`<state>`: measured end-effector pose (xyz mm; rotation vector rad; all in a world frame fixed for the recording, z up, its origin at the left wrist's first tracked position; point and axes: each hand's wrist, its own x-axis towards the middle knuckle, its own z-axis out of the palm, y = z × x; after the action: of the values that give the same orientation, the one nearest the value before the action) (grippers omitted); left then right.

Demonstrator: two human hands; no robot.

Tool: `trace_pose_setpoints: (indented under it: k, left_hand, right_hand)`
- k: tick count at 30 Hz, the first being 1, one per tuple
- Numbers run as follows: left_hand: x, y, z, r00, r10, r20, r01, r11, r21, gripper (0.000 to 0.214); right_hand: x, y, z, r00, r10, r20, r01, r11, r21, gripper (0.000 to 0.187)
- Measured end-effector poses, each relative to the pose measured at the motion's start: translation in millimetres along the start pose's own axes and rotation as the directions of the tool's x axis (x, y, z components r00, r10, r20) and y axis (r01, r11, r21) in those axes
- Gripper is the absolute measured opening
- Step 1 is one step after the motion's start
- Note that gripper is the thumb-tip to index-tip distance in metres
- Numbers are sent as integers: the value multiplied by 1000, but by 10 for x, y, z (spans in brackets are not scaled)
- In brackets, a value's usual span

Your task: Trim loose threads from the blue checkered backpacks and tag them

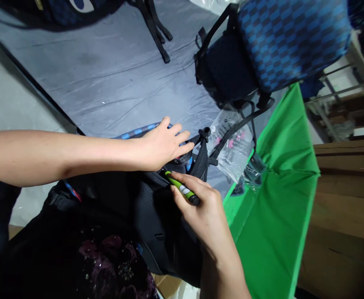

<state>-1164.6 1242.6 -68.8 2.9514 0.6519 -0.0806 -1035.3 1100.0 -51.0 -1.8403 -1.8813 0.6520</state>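
Observation:
Across my lap and the table edge lies a black backpack (150, 211), with blue checked trim along its far side. My left hand (161, 147) rests on the bag's upper part, fingers spread and palm down; what lies under the palm is hidden. My right hand (203, 203) is closed around a green marker (182, 188) with black ends. The marker's far end points at the bag just below my left hand; whether it touches the fabric I cannot tell. Black straps (202, 160) with a buckle lie beyond my fingers.
A blue checked backpack (294, 41) stands on the grey table cover (113, 79) at the upper right. Another dark bag (54, 16) lies at the upper left. Clear plastic packets (231, 145) sit by a green sheet (275, 220). Cardboard boxes (346, 207) are stacked at right.

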Motion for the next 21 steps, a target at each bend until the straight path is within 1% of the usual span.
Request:
trace_pose_setpoints:
  k: [5, 9, 12, 14, 16, 18, 21]
  left_hand:
    - [-12, -8, -5, 1000, -9, 3, 9, 1000, -23, 78]
    - [-19, 3, 7, 1000, -3, -9, 3, 1000, 7, 77]
    - [-11, 8, -15, 1000, -1, 10, 1, 999, 34, 80]
    - [-6, -15, -70, 999, 13, 51, -15, 999, 43, 89]
    - [-15, -68, -157, 992, 0, 123, -5, 999, 47, 105]
    - [-47, -138, -255, 977, -68, 203, 60, 997, 42, 121]
    - [-133, -208, -358, 947, -169, 274, 172, 985, 14, 132]
  right_hand:
    - [-11, -6, -22, 1000, -8, 16, 9, 999, -51, 25]
    - [-9, -12, -18, 1000, -29, 7, 30, 998, -64, 25]
    - [-11, -13, -2, 999, -31, -9, 30, 996, -87, 24]
    - [-27, -7, 9, 999, -38, -8, 37, 997, -69, 26]
    - [-59, 5, 18, 1000, -21, -5, 21, 999, -48, 27]
    - [-98, 21, 32, 1000, -1, -22, 0, 999, -44, 28]
    - [-120, 41, 83, 997, -41, -71, 38, 998, -45, 28]
